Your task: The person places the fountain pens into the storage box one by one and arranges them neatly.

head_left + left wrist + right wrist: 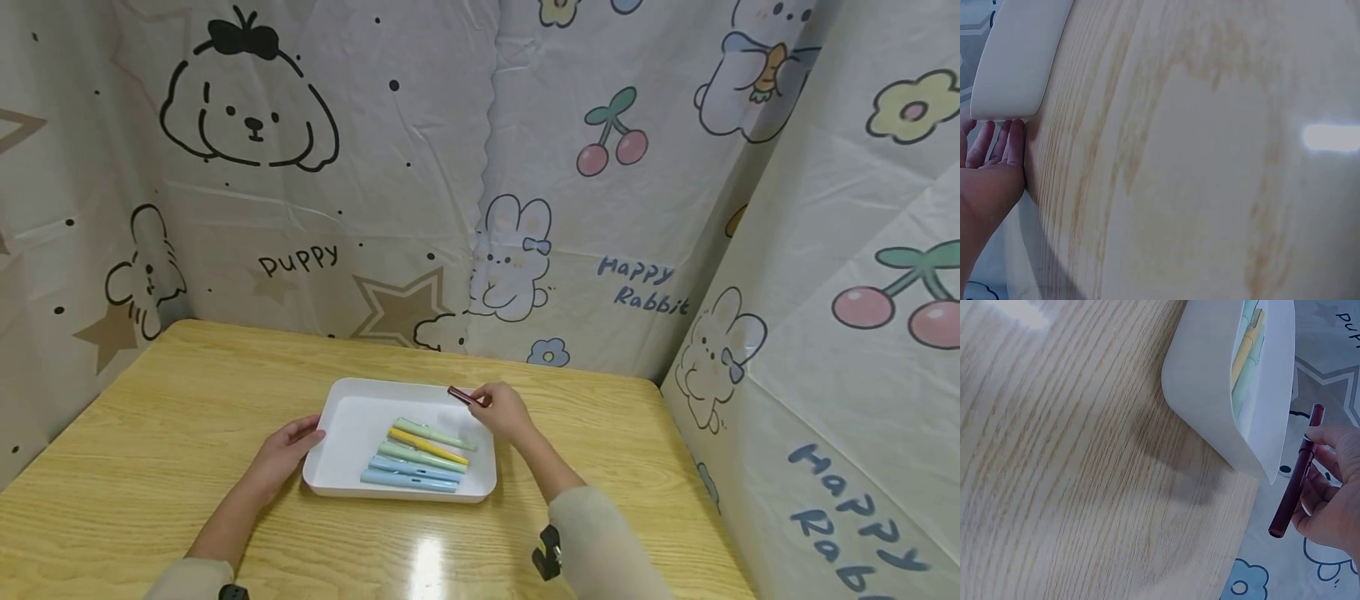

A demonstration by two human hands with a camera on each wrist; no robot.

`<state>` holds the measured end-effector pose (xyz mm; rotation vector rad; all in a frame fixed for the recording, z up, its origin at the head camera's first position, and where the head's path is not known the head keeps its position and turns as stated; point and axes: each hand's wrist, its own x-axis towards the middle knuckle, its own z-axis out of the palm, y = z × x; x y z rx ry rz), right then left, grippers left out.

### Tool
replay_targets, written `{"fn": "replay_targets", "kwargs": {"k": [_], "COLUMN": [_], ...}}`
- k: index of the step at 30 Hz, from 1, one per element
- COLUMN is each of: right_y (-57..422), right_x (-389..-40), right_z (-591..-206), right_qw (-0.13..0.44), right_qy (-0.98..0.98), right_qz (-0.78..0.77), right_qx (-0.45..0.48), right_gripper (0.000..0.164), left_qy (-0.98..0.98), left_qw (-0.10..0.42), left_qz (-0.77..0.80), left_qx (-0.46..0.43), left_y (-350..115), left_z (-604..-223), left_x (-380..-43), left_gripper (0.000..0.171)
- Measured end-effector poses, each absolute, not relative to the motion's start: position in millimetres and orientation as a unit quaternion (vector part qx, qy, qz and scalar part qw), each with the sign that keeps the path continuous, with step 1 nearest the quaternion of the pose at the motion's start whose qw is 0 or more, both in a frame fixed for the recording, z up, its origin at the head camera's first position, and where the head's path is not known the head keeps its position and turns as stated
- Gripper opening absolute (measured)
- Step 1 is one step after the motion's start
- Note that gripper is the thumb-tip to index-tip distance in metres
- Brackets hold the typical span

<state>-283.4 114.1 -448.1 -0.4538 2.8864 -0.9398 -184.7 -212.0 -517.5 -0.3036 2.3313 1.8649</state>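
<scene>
A white rectangular tray (pixel 347 429) lies on the table, with several pens in pale green, yellow and light blue (pixel 411 481) side by side in it. At its left end, my left hand (pixel 285 450) grips the edge; in the left wrist view the fingertips meet the tray's end wall (pixel 1016 62). Over the tray's far right corner, my right hand (pixel 504 410) pinches a dark red pen (pixel 1294 481) between thumb and fingers. That pen is held up in the air, tilted, apart from the others.
The light wood table (pixel 187 392) carries the tray near its middle. Behind it and on both sides hang cream curtains (pixel 420 167) with cartoon puppies, rabbits and cherries. A black wrist device (pixel 549 553) sits by the right sleeve.
</scene>
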Motion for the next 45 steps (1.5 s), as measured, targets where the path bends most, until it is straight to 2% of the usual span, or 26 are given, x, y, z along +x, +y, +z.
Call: {"fn": "replay_targets", "kwargs": {"k": [45], "right_y": [75.1], "right_x": [-282.5], "right_z": [-445.3], "right_qw": [0.064], "right_qy": [0.937], "right_qz": [-0.277], "right_qx": [-0.201], "right_gripper": [0.022], "left_qy": [0.776], "left_qw": [0.066], "left_qz": [0.620], "left_qx": [-0.098], "left_y": [-213.6], "left_z": [-517.5], "left_x": [-185.8], "left_gripper": [0.057]}}
